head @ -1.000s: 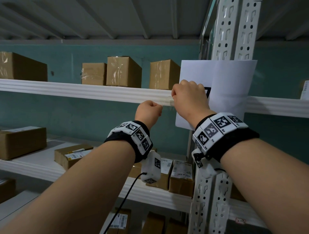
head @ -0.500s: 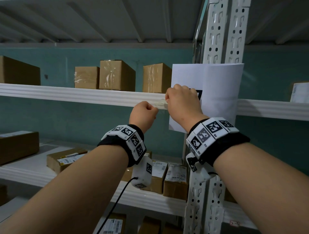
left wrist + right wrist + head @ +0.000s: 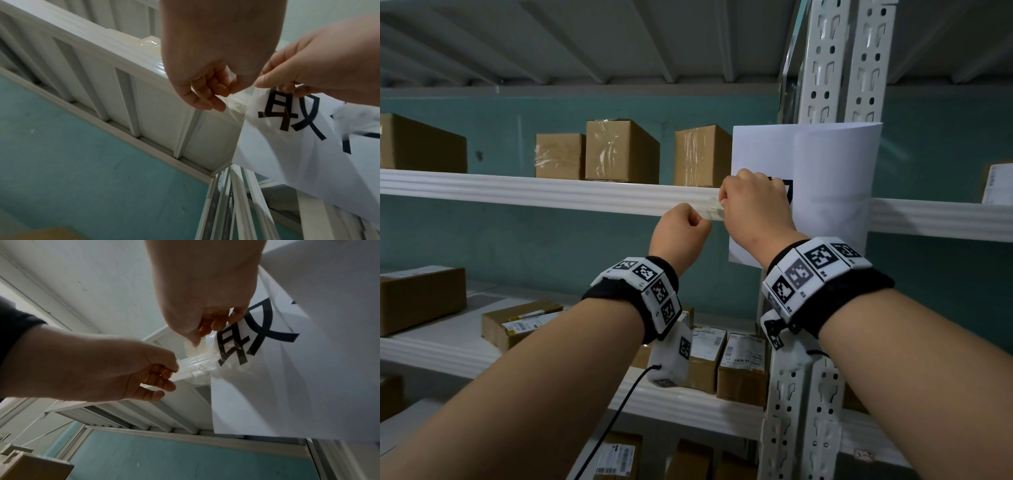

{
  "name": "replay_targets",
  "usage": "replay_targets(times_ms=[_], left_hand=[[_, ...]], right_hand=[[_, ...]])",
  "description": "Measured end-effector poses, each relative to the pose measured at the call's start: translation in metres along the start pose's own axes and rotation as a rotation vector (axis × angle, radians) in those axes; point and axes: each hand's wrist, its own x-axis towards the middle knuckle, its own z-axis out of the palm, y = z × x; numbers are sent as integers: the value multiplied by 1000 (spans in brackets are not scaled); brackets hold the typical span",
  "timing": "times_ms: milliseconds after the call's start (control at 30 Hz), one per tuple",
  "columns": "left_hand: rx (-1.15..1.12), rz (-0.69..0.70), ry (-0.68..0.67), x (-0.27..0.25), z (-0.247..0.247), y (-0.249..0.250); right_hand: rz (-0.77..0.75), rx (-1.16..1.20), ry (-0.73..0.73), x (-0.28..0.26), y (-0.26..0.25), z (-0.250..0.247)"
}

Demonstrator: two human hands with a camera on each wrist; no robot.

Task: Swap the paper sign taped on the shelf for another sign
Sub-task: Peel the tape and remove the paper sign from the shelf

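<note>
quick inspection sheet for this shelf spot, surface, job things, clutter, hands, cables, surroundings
surface: white shelf beam, old tape residue on its edge.
job's things: paper sign hangs at the upright, black characters; clear tape stretched off its left edge.
clutter: cardboard boxes on the shelves.
grippers: left hand pinches the tape; right hand pinches the sign's edge.
cables: black cable below the left wrist.
surroundings: teal wall, perforated upright.

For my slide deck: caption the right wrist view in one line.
Left hand pinches clear tape at the paper sign edge while right hand grips the sign, under the white shelf.
</note>
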Motion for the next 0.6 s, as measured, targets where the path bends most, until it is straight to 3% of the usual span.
replay_targets(times_ms=[600], left_hand=[[29,110,24,-11,3,-7]], right_hand=[[42,63,30,-2,9,-7]])
